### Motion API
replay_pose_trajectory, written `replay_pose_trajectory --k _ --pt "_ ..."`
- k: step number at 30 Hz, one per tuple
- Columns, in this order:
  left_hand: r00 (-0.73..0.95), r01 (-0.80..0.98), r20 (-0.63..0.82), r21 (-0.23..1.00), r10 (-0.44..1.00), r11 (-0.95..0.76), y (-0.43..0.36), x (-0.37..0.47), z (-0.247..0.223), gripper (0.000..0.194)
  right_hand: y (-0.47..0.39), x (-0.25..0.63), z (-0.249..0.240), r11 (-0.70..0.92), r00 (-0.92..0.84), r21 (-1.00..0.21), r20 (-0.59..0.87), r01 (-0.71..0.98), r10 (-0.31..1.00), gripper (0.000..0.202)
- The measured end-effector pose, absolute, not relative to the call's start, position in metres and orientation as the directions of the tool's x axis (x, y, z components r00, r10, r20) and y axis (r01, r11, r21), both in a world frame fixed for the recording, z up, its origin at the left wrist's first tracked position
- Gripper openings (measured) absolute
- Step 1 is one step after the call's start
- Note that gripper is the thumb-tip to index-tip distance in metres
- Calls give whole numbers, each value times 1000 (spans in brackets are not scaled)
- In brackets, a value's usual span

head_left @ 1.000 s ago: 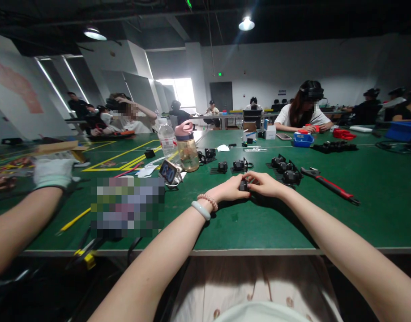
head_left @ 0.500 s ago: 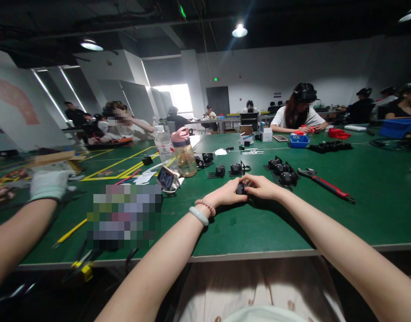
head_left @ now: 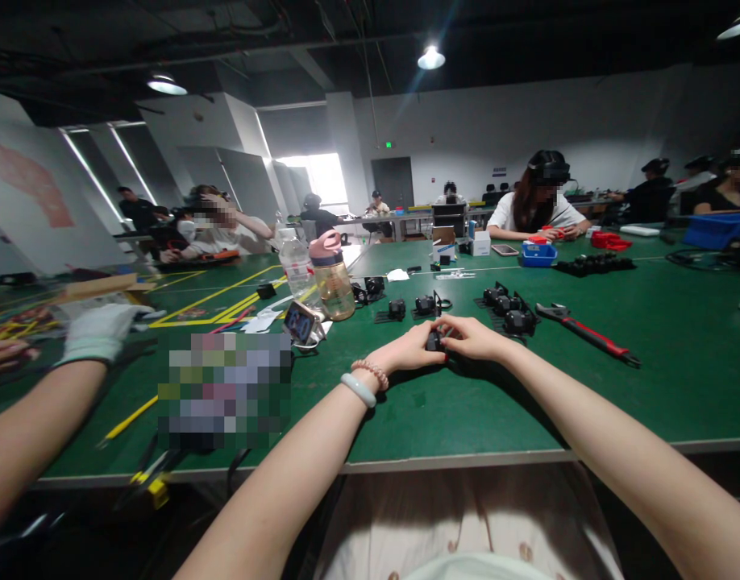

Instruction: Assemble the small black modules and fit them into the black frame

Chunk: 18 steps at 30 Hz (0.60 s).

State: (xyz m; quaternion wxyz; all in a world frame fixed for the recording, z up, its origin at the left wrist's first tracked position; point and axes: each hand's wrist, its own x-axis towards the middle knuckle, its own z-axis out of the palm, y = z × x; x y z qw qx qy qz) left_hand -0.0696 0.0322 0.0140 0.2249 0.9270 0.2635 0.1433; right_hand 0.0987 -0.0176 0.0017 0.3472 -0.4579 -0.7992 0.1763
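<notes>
Both hands meet over the bench (head_left: 394, 435), with one small black part (head_left: 434, 340) between their fingers. The left hand (head_left: 406, 346) closes on the part from its left side; the right hand (head_left: 477, 338) bends its fingers onto it from the right and above. Neither hand is distinctly nearer, as both appear to touch it. The part's long axis cannot be told, since the fingers cover much of its outline; whether it also rests on the bench is likewise unclear.

Just beyond the fingers stands a black unit (head_left: 426, 304), with a second unit (head_left: 397, 308) to its left. Beyond the right hand's knuckles lies a black cluster (head_left: 510, 310), the nearest bulk on that side. A wrench (head_left: 588, 334) slants farther right, its red handle pointing toward the near right. Beyond the left hand, to the left, are a display (head_left: 298, 322) and a pink-lidded bottle (head_left: 334, 286).

On the near side of the fingers, green surface shows between the forearms as far as the bench's pale front edge. Well apart, to the far left, is a co-worker's gloved hand (head_left: 97, 332).
</notes>
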Motion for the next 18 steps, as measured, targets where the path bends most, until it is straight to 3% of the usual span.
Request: replay_pose_trajectory --k 18 --pt "819 438 133 484 558 -758 36 -70 11 59 -19 99 2 520 -337 -588 399 619 853 35"
